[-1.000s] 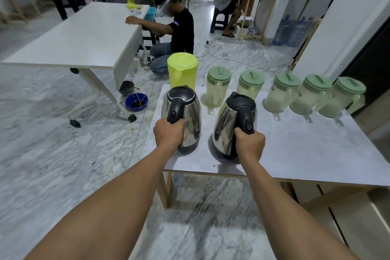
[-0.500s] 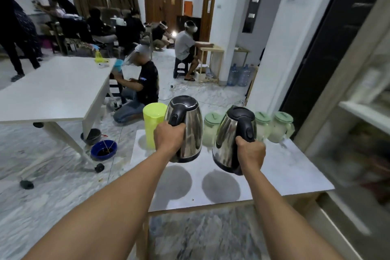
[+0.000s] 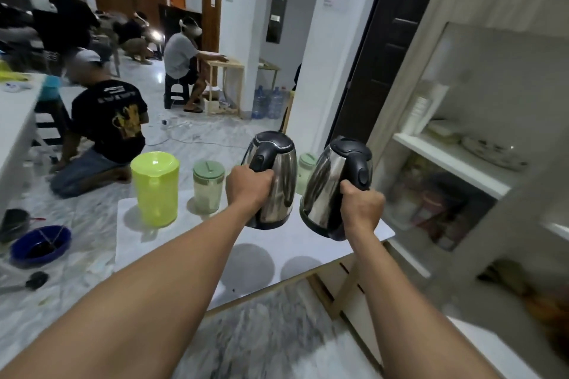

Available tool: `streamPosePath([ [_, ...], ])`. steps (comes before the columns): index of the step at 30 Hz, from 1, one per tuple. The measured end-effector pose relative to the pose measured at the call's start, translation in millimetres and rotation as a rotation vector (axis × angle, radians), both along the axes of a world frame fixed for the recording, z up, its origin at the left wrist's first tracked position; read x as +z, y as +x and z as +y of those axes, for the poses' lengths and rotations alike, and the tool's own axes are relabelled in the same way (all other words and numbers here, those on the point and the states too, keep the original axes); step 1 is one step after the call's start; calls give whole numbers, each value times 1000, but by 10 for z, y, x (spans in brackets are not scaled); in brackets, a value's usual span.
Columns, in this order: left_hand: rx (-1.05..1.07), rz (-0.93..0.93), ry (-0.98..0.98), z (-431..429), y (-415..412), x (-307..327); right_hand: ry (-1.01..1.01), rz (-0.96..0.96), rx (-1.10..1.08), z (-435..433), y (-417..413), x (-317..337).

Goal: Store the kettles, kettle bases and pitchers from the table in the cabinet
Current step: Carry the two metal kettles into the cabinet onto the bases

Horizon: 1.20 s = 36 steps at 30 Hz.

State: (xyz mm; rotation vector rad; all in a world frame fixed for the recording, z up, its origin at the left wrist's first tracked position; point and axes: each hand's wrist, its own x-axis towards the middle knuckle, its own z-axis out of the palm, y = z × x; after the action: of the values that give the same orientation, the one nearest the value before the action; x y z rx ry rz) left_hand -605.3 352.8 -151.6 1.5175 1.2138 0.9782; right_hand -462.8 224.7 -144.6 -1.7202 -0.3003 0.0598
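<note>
My left hand (image 3: 249, 186) grips the black handle of a steel kettle (image 3: 278, 188), held in the air above the white table (image 3: 295, 243). My right hand (image 3: 361, 204) grips a second steel kettle (image 3: 326, 191), tilted and also off the table, nearer the cabinet (image 3: 462, 163) on the right. A yellow-green pitcher (image 3: 155, 188) and a pale pitcher with a green lid (image 3: 207, 186) stand on the table's far side. Another green-lidded pitcher (image 3: 306, 169) shows partly between the kettles. No kettle bases are visible.
The cabinet has white shelves holding a plate (image 3: 492, 152) and blurred jars lower down. A person kneels on the marble floor (image 3: 92, 215) beyond the table. A blue bowl (image 3: 40, 244) lies on the floor at left. Other people sit further back.
Both kettles have been lifted off the table and carried right toward the cabinet. My view has swung right, so the cabinet shelves now fill the right side.
</note>
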Motion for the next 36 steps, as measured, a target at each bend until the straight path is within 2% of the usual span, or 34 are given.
streamPosePath([
  [16, -197, -66, 119, -601, 963, 615, 24, -125, -179, -1073, 752, 518],
  [23, -325, -86, 156, -858, 1434, 932, -16, -170, -331, -1580, 1082, 750],
  [36, -688, -208, 157, -1553, 2526, 1439, -5, -194, -677, -2606, 1519, 1171],
])
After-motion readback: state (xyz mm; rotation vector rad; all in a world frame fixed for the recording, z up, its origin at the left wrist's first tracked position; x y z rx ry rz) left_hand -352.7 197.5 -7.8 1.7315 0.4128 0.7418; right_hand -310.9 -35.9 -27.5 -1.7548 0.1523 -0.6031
